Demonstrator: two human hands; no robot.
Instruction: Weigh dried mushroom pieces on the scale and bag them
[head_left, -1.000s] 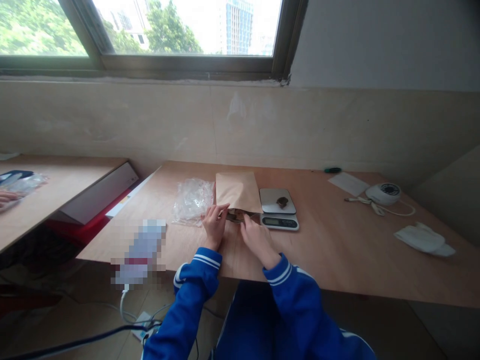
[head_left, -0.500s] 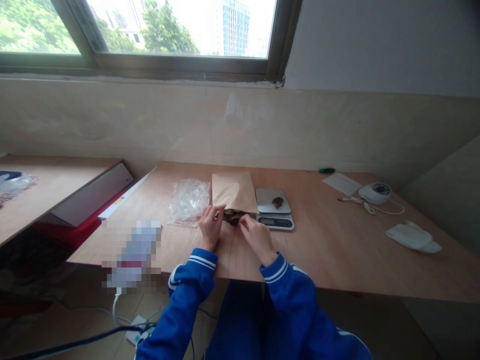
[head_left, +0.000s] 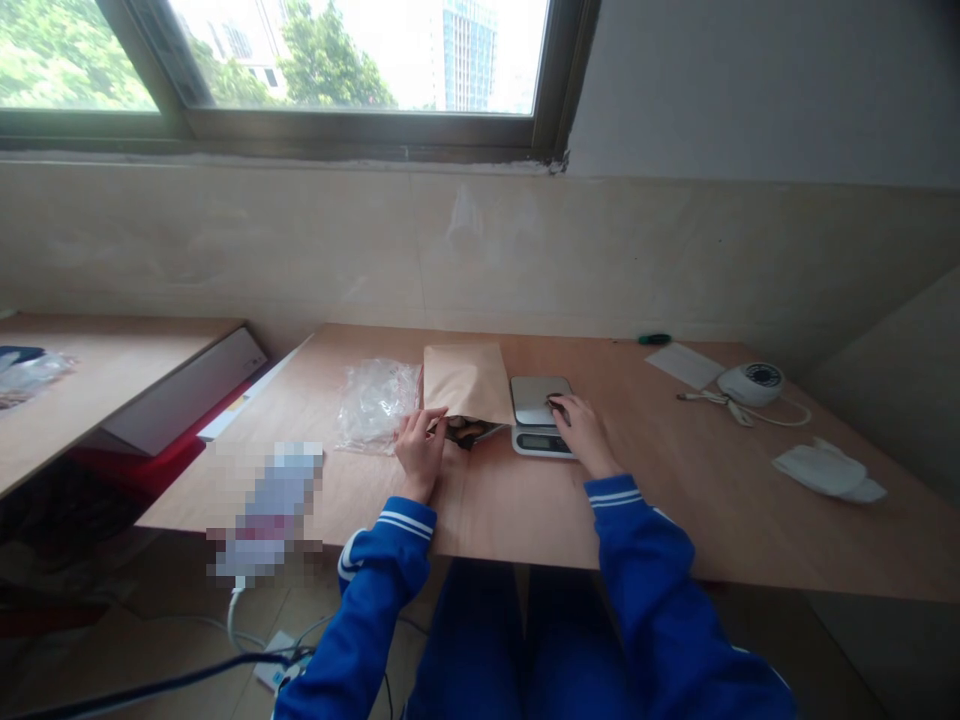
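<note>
A brown paper bag (head_left: 466,385) lies on the table with its mouth towards me. Inside the mouth show several dark brown pieces (head_left: 466,432), perhaps dried mushrooms. My left hand (head_left: 420,447) pinches the left edge of that mouth, fingers closed. To the right of the bag stands a kitchen scale (head_left: 529,400) with a silver plate and a grey display, which I cannot read. Over the plate's right part, my right hand (head_left: 585,430) has its fingertips closed around a small dark brown piece (head_left: 553,401), partly hidden by the fingers.
A crumpled clear plastic bag (head_left: 376,400) lies left of the paper bag. A blurred-out device (head_left: 266,510) with a cable sits at the left front edge. On the right are a white dome camera (head_left: 750,385), a white card (head_left: 684,367), a green-handled tool (head_left: 655,340) and white cloth-like material (head_left: 829,472).
My right hand has moved from the bag's mouth rightwards to the scale plate, where a dark piece was lying. My left hand stays at the bag.
</note>
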